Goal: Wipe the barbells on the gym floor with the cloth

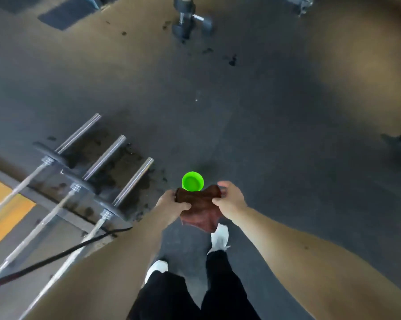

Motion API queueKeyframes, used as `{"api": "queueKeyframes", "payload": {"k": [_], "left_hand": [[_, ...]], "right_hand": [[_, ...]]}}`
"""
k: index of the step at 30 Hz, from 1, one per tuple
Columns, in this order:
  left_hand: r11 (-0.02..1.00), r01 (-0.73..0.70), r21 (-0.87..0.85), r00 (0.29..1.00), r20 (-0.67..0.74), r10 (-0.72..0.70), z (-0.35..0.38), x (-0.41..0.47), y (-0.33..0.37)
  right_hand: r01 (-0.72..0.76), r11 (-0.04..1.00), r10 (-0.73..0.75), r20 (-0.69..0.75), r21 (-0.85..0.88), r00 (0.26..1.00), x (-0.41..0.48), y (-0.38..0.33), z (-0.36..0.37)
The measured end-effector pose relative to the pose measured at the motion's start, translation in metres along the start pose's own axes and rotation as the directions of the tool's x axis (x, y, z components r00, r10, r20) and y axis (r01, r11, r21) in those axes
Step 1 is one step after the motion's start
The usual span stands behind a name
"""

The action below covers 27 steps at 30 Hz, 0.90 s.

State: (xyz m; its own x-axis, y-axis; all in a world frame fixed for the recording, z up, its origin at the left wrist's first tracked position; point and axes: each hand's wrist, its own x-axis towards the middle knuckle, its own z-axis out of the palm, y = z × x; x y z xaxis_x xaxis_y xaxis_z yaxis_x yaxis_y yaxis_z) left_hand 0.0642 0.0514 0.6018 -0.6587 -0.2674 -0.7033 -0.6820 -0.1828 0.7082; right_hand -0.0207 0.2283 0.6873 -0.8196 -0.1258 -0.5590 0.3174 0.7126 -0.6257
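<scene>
The three barbells (107, 155) run off past the edge at 8 o'clock, so their far ends are out of sight. The cloth (200, 211) covers the near rim of the green cup (192, 181) and the tip of one white shoe (220, 236). On the left hand (171, 205) the fingers (170, 196) curl round the cloth, their tips hidden behind it. At 12 o'clock a dumbbell (190, 21) is blurred and cut off. At 3 o'clock a dark shape (400, 138) is too smeared to name.
</scene>
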Motion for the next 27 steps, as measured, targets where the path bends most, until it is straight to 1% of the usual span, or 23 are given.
{"api": "queueKeyframes", "payload": {"k": [3,5,7,10,14,17,19,20,21,22,24,25,27], "left_hand": [[0.989,0.054,-0.135,0.988,-0.139,-0.073,0.027,0.038,0.015],[0.985,0.055,-0.162,0.962,-0.257,-0.096,0.049,0.089,0.002],[0.981,0.067,-0.182,0.913,-0.386,-0.134,0.071,0.144,-0.017],[0.976,0.041,-0.212,0.842,-0.519,-0.148,0.107,0.241,-0.047],[0.962,0.023,-0.271,0.786,-0.590,-0.185,0.138,0.382,-0.109],[0.965,-0.025,-0.260,0.738,-0.656,-0.157,0.148,0.466,-0.152],[0.963,-0.031,-0.267,0.706,-0.688,-0.168,0.150,0.507,-0.177],[0.969,0.001,-0.245,0.695,-0.697,-0.177,0.150,0.525,-0.187],[0.980,0.063,-0.189,0.685,-0.706,-0.180,0.151,0.539,-0.200],[0.984,0.143,-0.105,0.681,-0.711,-0.175,0.153,0.553,-0.211],[0.954,0.293,0.057,0.675,-0.719,-0.165,0.158,0.569,-0.229],[0.941,0.322,0.106,0.679,-0.719,-0.151,0.161,0.574,-0.235],[0.931,0.313,0.190,0.710,-0.698,-0.096,0.166,0.577,-0.244]], "right_hand": [[0.174,0.972,-0.158,0.109,-0.156,0.981,0.094,0.005,0.006],[0.249,0.950,-0.219,0.171,-0.186,0.961,0.167,0.018,0.020],[0.272,0.944,-0.226,0.234,-0.187,0.946,0.243,0.037,0.044],[0.291,0.940,-0.233,0.287,-0.177,0.929,0.349,0.077,0.086],[0.295,0.940,-0.229,0.322,-0.172,0.919,0.479,0.139,0.147],[0.356,0.917,-0.279,0.348,-0.180,0.895,0.559,0.177,0.191],[0.409,0.892,-0.321,0.365,-0.194,0.874,0.600,0.197,0.218],[0.455,0.862,-0.355,0.377,-0.221,0.856,0.617,0.207,0.230],[0.509,0.822,-0.390,0.399,-0.256,0.830,0.631,0.219,0.241],[0.570,0.763,-0.427,0.426,-0.304,0.798,0.642,0.230,0.250],[0.666,0.607,-0.477,0.471,-0.434,0.742,0.653,0.251,0.260],[0.687,0.541,-0.489,0.484,-0.485,0.726,0.656,0.258,0.262],[0.705,0.473,-0.481,0.516,-0.528,0.709,0.656,0.267,0.262]]}}
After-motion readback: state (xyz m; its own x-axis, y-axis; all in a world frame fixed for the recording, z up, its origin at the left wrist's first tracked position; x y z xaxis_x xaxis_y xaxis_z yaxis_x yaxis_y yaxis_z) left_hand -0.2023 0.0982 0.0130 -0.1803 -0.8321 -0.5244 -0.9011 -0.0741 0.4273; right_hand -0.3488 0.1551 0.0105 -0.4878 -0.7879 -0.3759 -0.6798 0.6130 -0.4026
